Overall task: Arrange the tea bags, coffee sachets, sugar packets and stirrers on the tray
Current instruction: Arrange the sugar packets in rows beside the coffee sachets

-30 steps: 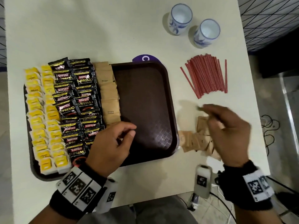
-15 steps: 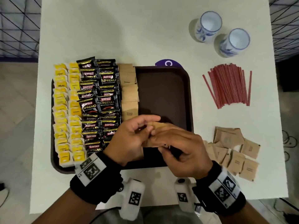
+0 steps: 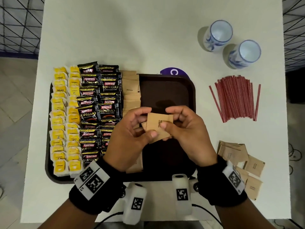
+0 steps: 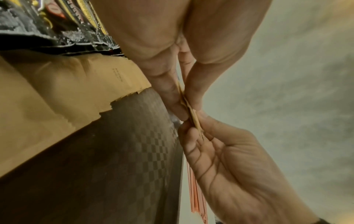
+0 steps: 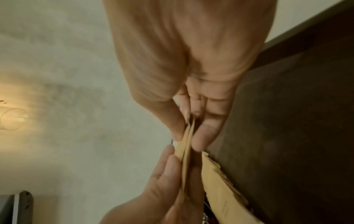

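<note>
Head view shows both hands meeting over the bare middle of the tray (image 3: 191, 96), sharing a small stack of brown sugar packets (image 3: 158, 125). Left hand (image 3: 130, 142) pinches the stack's left side between thumb and fingers; right hand (image 3: 188, 134) pinches its right side the same way. From the left wrist, the packets (image 4: 191, 112) appear edge-on, more than one, squeezed between thumb and fingertip.

On the tray, yellow tea bags (image 3: 66, 119) fill the left columns, black coffee sachets (image 3: 99, 113) the next, and a sugar column (image 3: 131, 95) runs beside them, with a gap under the hands. More sugar (image 3: 239, 161) lies loose near the tabletop's right front corner, and red stirrers (image 3: 237, 98) lie by its right edge.

To do this step well, I would square the stack first, edges flush, then peel off one packet at a time with the left hand. Each should overlap the one before, print facing the same way, tight against the coffee column. Light pinches only; this paper creases easily, and a hard push could shove the neat rows out of line.
</note>
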{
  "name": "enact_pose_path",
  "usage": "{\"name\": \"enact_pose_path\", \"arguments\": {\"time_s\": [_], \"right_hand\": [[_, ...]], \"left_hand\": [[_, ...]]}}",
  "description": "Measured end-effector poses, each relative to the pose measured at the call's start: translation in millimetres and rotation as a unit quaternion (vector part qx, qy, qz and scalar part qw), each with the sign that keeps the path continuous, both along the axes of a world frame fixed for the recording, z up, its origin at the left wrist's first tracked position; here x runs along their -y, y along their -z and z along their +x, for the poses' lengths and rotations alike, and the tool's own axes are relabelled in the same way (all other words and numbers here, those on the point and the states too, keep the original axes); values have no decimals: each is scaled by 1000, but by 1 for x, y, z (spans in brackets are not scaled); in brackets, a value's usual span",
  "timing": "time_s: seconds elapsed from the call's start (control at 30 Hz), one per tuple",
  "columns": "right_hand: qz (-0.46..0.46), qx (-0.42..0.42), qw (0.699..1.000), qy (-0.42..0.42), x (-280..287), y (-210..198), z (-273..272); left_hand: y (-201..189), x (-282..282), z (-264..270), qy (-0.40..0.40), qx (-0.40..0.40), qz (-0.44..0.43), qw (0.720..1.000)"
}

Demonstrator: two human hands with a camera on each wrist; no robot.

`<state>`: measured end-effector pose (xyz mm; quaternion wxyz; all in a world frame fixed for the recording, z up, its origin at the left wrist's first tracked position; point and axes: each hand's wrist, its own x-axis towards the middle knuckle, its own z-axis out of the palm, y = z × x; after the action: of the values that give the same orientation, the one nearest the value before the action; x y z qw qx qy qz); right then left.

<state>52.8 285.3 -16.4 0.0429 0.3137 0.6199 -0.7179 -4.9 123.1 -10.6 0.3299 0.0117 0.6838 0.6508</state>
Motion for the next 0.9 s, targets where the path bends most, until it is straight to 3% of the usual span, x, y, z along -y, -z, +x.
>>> {"name": "enact_pose_path", "arguments": {"time_s": [0.37,0.63,0.8,0.9], "right_hand": [[-48,52,997,34,-24,0,-30],[-14,56,997,60,-39,13,-57],[87,39,995,-1,-32,17,-78],[207,20,978,-29,-35,22,-88]], "left_hand": [[3,6,-12,-64,4,18,998],[3,14,-16,-75,7,12,997],[2,21,-13,-85,23,3,996],[1,25,-15,-79,49,36,995]]}}
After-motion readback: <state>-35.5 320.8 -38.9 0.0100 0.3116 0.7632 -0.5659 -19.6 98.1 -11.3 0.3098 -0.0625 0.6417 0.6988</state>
